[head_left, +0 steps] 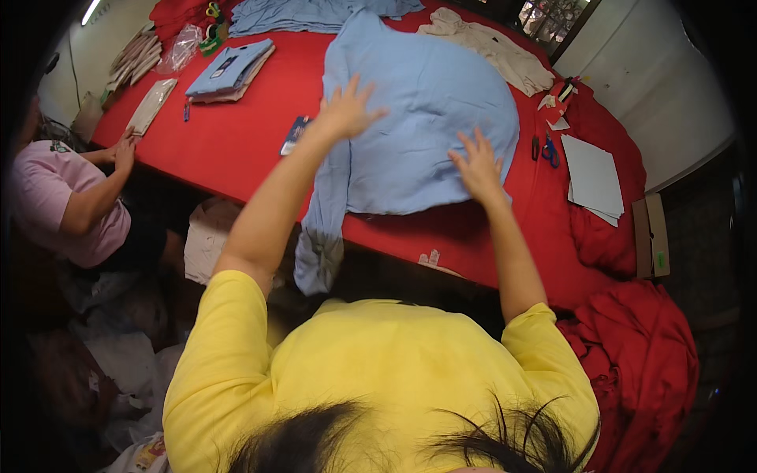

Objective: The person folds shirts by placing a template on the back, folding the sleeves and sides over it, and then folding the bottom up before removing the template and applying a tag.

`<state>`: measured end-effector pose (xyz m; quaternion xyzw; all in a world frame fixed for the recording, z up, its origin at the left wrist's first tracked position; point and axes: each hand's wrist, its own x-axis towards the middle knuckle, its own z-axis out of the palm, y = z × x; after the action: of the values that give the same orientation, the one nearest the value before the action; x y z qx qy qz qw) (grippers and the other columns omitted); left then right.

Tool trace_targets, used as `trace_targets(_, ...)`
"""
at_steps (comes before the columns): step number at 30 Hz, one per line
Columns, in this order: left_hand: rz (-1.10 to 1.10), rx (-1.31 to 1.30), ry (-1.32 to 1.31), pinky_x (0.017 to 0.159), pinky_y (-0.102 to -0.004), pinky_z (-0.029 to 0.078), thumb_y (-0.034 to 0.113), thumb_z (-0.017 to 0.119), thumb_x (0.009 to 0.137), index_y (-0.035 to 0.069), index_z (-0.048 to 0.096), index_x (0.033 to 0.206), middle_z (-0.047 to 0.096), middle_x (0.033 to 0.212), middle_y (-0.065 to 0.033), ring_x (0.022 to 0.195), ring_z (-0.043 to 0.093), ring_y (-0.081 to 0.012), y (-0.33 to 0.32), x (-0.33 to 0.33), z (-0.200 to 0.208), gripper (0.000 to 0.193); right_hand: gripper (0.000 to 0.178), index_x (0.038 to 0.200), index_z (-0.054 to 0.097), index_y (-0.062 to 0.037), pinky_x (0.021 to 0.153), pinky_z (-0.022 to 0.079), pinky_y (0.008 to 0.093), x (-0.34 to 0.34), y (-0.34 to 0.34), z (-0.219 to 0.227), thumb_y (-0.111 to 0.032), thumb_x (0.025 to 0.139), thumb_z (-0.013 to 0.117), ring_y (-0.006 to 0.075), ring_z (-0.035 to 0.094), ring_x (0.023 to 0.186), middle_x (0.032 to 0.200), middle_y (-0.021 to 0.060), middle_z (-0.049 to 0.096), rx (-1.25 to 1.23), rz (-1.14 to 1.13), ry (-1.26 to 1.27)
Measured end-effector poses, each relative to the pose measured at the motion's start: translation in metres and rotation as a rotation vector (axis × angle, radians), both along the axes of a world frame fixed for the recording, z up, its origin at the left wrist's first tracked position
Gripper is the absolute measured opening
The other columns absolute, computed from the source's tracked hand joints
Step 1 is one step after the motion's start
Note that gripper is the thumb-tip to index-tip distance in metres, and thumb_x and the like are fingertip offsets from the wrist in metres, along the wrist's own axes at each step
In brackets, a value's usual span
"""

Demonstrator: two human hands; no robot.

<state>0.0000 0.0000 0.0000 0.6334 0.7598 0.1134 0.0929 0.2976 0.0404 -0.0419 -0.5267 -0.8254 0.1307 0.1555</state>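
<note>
A light blue long-sleeved shirt (430, 94) lies spread out on a red-covered table (244, 142). One of its sleeves (319, 248) hangs over the near table edge. My left hand (347, 112) is over the shirt's left side, fingers spread and slightly blurred. Toward the shirt's right near corner, my right hand (481, 167) has its fingers apart over the cloth. Neither hand grips anything; whether they press on the fabric I cannot tell. A dark card tag (296, 135) lies just left of the shirt.
Folded blue shirts (229, 69) sit at the far left, near a green tape dispenser (211, 39). Blue-handled scissors (550, 151) and white card sheets (593, 177) lie right. A beige garment (489, 47) is behind. At the left edge, a person in pink (71, 185) handles a flat packet (152, 106).
</note>
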Motion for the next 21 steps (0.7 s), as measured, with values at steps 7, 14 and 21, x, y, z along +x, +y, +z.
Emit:
trace_targets(7, 0.237, 0.355, 0.215, 0.111, -0.0572, 0.019, 0.061, 0.05, 0.087, 0.017, 0.035, 0.146, 0.028, 0.152, -0.0146, 0.14, 0.024, -0.0362, -0.096, -0.043, -0.156, 0.075, 0.053, 0.141, 0.044, -0.0209, 0.11, 0.013, 0.0635, 0.027, -0.056, -0.087, -0.049, 0.096, 0.044, 0.0347, 0.023, 0.141, 0.152, 0.0126, 0.031, 0.182, -0.054, -0.238)
trace_targets(14, 0.563, 0.169, -0.203, 0.083, -0.0443, 0.045, 0.042, 0.069, 0.081, 0.003, 0.059, 0.106, 0.062, 0.1, -0.0143, 0.1, 0.058, -0.0332, -0.171, -0.087, -0.117, 0.047, 0.045, 0.119, 0.058, -0.01, 0.098, 0.035, 0.0528, 0.113, -0.072, -0.089, -0.043, 0.088, 0.061, 0.0368, 0.041, 0.124, 0.135, 0.0155, 0.047, 0.208, -0.446, -0.084)
trace_targets(21, 0.442, 0.521, -0.778, 0.081, -0.0436, 0.047, 0.027, 0.065, 0.086, 0.0, 0.054, 0.107, 0.064, 0.101, -0.0255, 0.095, 0.063, -0.0397, -0.164, -0.112, -0.122, 0.037, 0.04, 0.109, 0.055, -0.0024, 0.076, 0.049, 0.0453, 0.128, -0.071, -0.083, -0.031, 0.085, 0.068, 0.0305, 0.061, 0.088, 0.09, 0.0116, 0.063, -0.128, -0.379, 0.335)
